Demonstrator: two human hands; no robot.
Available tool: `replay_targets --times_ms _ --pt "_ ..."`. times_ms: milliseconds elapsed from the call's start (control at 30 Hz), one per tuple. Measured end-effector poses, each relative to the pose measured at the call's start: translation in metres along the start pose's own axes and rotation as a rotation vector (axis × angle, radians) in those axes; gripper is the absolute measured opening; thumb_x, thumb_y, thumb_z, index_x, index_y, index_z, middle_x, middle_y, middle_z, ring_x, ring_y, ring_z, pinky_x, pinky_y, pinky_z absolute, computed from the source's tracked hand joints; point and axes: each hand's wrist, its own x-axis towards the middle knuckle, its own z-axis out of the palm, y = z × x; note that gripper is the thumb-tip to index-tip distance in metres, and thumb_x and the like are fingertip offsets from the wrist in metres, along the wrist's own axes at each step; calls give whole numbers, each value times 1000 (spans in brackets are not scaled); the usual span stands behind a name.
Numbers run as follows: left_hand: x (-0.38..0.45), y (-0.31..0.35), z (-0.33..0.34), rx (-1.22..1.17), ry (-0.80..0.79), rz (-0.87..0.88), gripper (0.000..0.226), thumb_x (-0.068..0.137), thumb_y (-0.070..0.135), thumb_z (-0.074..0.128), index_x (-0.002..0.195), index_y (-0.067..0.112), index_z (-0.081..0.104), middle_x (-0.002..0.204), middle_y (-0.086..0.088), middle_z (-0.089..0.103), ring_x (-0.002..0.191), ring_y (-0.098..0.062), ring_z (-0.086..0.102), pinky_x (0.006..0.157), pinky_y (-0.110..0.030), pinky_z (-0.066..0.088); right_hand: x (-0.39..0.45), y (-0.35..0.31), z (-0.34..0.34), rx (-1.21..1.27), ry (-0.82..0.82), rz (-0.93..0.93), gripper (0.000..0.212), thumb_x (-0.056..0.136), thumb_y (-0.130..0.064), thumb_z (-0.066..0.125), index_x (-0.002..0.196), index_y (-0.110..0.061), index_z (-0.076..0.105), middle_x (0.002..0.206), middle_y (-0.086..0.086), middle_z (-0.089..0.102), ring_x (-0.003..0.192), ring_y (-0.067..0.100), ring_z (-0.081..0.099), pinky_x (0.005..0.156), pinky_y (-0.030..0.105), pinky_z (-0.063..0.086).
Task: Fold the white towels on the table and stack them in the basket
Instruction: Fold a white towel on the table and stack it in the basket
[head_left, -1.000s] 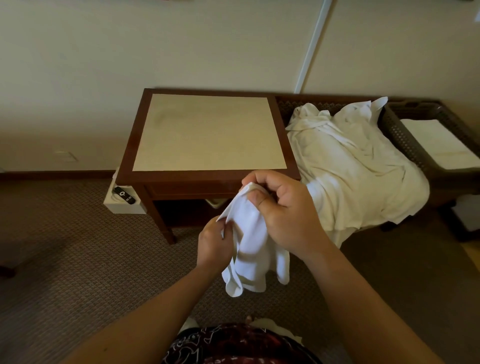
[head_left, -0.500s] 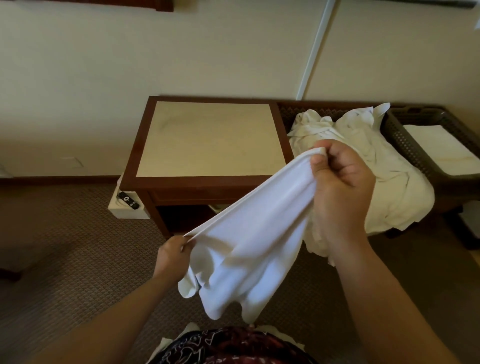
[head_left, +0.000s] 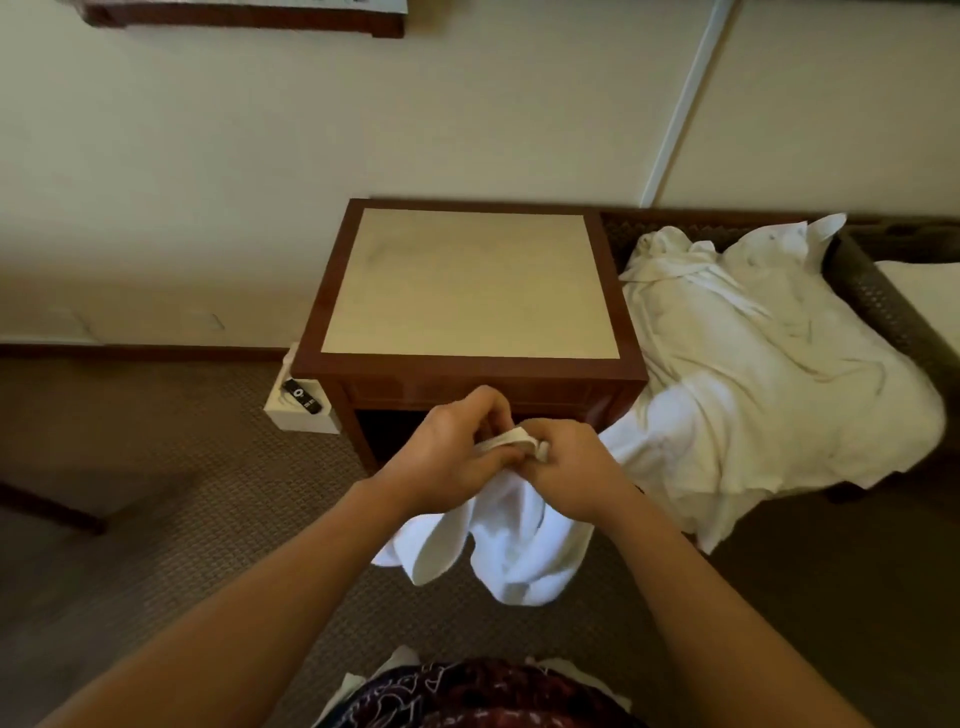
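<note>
While my left hand (head_left: 451, 451) and my right hand (head_left: 566, 467) are meeting in front of me, both are pinching the top edge of one white towel (head_left: 498, 540), fingers curled round it, and the rest of the cloth is hanging loose below them, near me and just in front of the surface (head_left: 467, 286). I am judging that I am bringing two corners together, so this fold is only beginning. Right of the surface, a heap of unfolded towels (head_left: 753, 364) is lying rumpled and spilling off its near edge. At the far right, the basket (head_left: 878, 306) is holding what looks like one flat folded towel (head_left: 930, 296). So most of the work is remaining: finishing this towel, then the heap.
</note>
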Motion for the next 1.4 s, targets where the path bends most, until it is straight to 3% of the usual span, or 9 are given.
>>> replay_targets --times_ms 333,533,667,767,900,1000,1100,1233,1400 --pt "-34 -88 43 51 194 -726 10 99 18 55 95 25 63 88 -4 66 74 -21 61 56 -31 45 -5 8 -16 163 293 6 17 92 -17 65 77 -8 66 73 9 65 73 25 60 68 37 45" --pt "-31 -86 32 -154 332 -732 30 99 11 50 101 33 69 84 -4 71 63 -20 61 49 -31 46 -8 20 -26 33 280 102 30 92 -22 67 66 -16 54 65 4 59 65 19 54 60 33 42" --pt "-20 -89 14 426 85 -841 32 94 17 53 124 26 58 130 -9 57 112 -32 57 95 -52 52 -13 24 -17 -42 223 109 41 93 -26 68 64 -14 42 57 -2 45 56 15 45 58 32 37" --pt "-15 -50 30 333 27 -334 70 90 26 66 153 33 35 154 5 38 142 -19 36 117 -44 35 -12 17 -6 -94 166 60 26 90 -20 64 68 -11 53 61 5 55 61 21 52 58 38 42" --pt "-10 -14 52 -45 -54 -31 44 102 25 58 144 32 51 133 18 58 120 4 52 97 -14 43 -7 13 -3 -122 149 16 27 90 -17 60 65 -29 56 62 -5 58 63 13 56 57 29 44" --pt "-6 -33 53 -84 91 -103 29 104 12 51 124 24 68 104 11 68 96 -1 63 79 -23 51 -9 19 -10 -113 166 25 7 88 -31 73 91 -29 66 87 -12 62 80 5 58 70 26 48" --pt "-10 -68 45 86 66 -255 26 105 13 47 119 19 68 104 6 65 94 -7 61 79 -26 48 -15 23 -24 -34 368 107 33 82 -47 80 107 -33 64 96 -12 56 86 0 56 72 15 41" --pt "-45 -125 35 210 0 -511 24 103 9 43 106 26 60 92 -1 63 83 -20 61 68 -34 48 -20 9 -56 178 846 112 46 97 -50 62 64 -19 55 58 -7 54 56 4 51 55 12 36" --pt "-89 -161 29 162 177 -708 22 102 8 48 99 27 59 83 -3 62 75 -19 57 63 -34 45 -22 -14 -76 346 985 -18 60 102 -39 59 54 -15 33 44 -10 34 46 9 32 50 17 29"
